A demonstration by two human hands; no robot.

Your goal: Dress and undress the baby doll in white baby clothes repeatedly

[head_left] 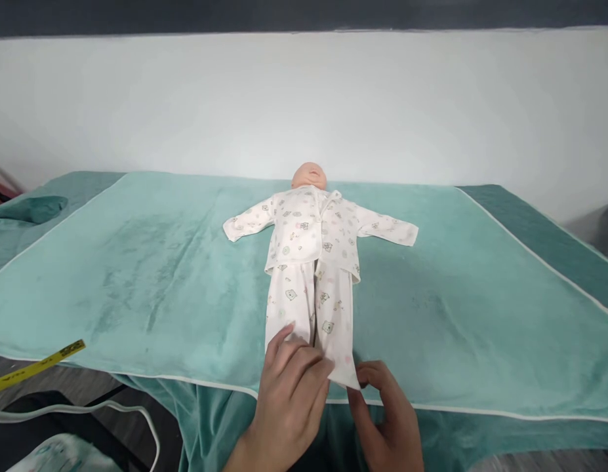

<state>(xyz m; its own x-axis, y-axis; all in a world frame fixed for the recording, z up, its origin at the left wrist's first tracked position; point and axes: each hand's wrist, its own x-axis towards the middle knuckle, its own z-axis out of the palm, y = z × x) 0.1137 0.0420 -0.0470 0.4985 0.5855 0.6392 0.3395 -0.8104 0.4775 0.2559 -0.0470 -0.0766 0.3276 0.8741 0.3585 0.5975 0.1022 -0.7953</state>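
A baby doll [309,175] lies on its back, head toward the wall, in a white printed long-sleeved top [296,226] with both sleeves spread out sideways. Matching white trousers [333,305] extend from under the top's hem toward me. My left hand [291,393] is closed at the end of the right-hand trouser leg, its fingertips at the cuff's inner corner and its back covering the other leg's end. Between thumb and fingers, my right hand [385,413] pinches the outer corner of the same cuff. The doll's hands and feet do not show.
A light green cloth [151,282] with white edging covers the table over a darker green cloth [520,226]. Behind stands a white wall [304,98]. At the lower left are a yellow strip [35,367], a pale cord [117,406] and a patterned fabric [62,455].
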